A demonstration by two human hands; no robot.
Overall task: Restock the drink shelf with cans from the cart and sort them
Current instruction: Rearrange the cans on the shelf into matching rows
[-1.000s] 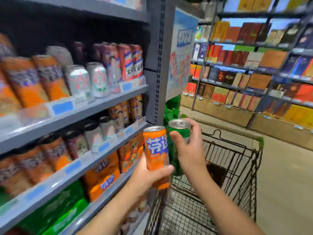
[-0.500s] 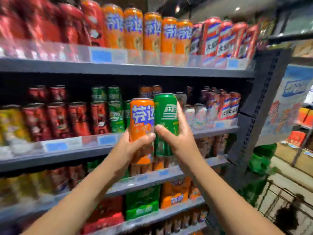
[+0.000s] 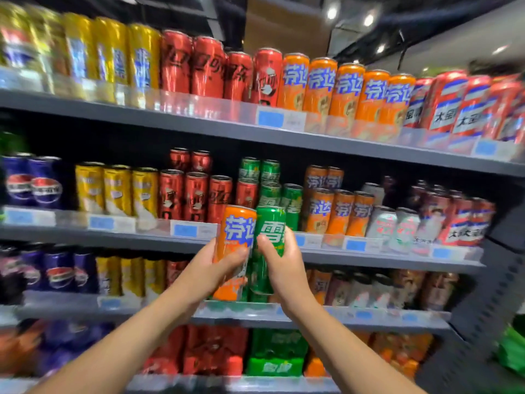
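Note:
My left hand [image 3: 208, 268] grips a tall orange can [image 3: 237, 231] with blue lettering. Beside it my right hand [image 3: 284, 265] holds a green can [image 3: 270, 226]; the two cans stand upright and touch side by side. Both are raised in front of the second shelf [image 3: 113, 237], level with its rows of red cans [image 3: 196, 196], green cans [image 3: 292, 201] and orange cans [image 3: 338, 214]. The top shelf carries a row of the same orange cans [image 3: 346, 92].
Yellow cans [image 3: 116, 189] and blue cans [image 3: 31, 183] fill the shelf's left side, white and red-striped cans [image 3: 466, 223] its right. Lower shelves hold more cans and shrink-wrapped packs [image 3: 277, 354]. A dark upright post [image 3: 494, 294] ends the shelving at right.
The view has swung from the cart and aisle to face the shelves squarely. Both hands, each still holding its can, have risen and now sit before the second shelf.

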